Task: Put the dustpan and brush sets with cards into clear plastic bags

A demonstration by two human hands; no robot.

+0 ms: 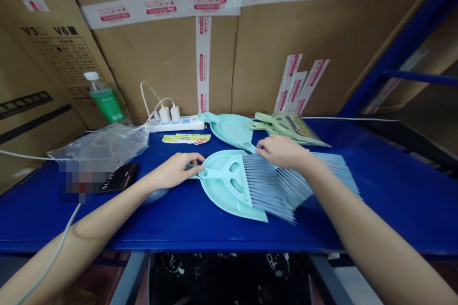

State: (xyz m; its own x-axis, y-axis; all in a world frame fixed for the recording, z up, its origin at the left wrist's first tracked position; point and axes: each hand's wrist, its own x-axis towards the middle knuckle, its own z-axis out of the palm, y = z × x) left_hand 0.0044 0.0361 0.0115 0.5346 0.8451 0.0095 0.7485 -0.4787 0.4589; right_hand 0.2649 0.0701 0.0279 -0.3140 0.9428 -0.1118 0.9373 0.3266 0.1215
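Observation:
My left hand (181, 169) is closed around the handle end of a turquoise dustpan (218, 200), which lies on the blue table. A turquoise hand brush (232, 164) rests on this dustpan, its blue-grey bristles pointing right past the pan's edge. My right hand (282, 152) is closed on the handle of a second brush, whose light blue bristles (334, 169) fan out to the right, partly behind my forearm. Just behind my hands lies another turquoise dustpan (232, 128). A green dustpan and brush set (293, 126), partly in clear wrapping, lies beyond my right hand.
A white power strip (179, 125) with plugged-in chargers stands by the cardboard wall (153, 57). Left are a green-labelled bottle (107, 100), a crumpled clear bag (103, 143) and a black device (119, 178). A yellow-green label card (186, 138) lies behind my left hand. A cable crosses my left forearm.

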